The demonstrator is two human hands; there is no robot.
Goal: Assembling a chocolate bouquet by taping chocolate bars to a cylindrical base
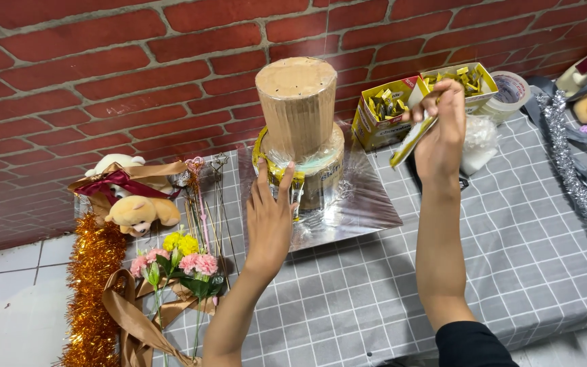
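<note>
A two-tier cardboard tower (297, 109) stands on a shiny silver board (365, 204); its lower tier is wrapped in clear film with yellow sachets fixed around it. My left hand (270, 217) presses flat against a yellow sachet on the lower tier's front. My right hand (443, 129) is raised to the right of the tower and pinches a yellow and white sachet (412, 139), just in front of an open yellow box of sachets (383, 110).
A second open sachet box (467, 81) and a tape roll (509, 92) stand by the brick wall. Silver tinsel (579, 190) runs down the right. At left lie a teddy bear (137, 211), artificial flowers (185, 261), gold tinsel (93, 292) and brown ribbon. A grey checked cloth (388, 299) covers the table.
</note>
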